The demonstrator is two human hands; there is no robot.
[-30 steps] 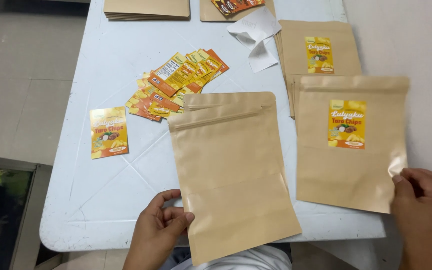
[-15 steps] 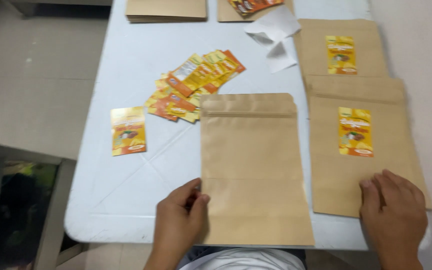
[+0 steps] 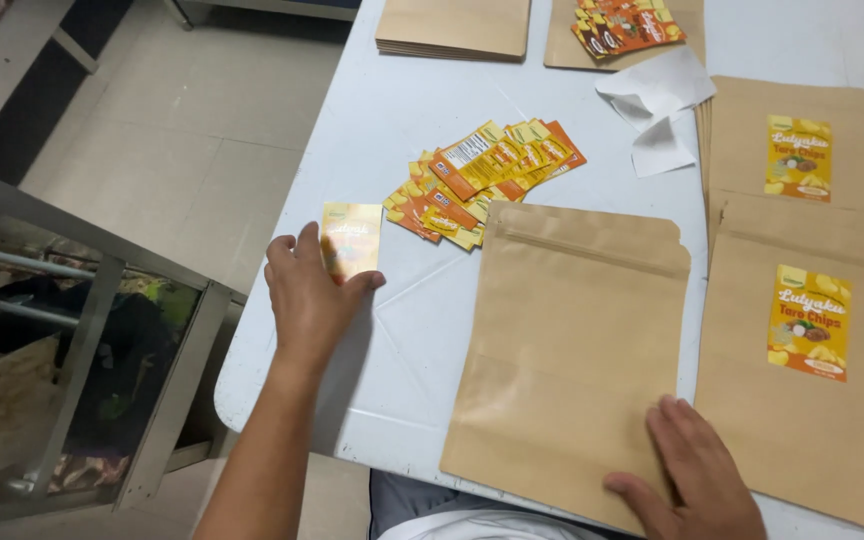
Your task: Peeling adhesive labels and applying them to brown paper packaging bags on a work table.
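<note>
My left hand (image 3: 307,300) lies open, fingers on 1 sticker (image 3: 351,240) near the counter (image 3: 402,130) edge; right hand (image 3: 687,475) flat on blank pouch (image 3: 567,340). Sticker pile (image 3: 482,180) just beyond, labelled pouches (image 3: 812,300) right.

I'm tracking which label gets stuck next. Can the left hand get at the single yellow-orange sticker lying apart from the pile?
Probably yes. The left hand already lies on the white table, its fingers touching the single yellow-orange sticker. Nothing lies between them; the fanned pile of orange stickers sits off to the side.
</note>
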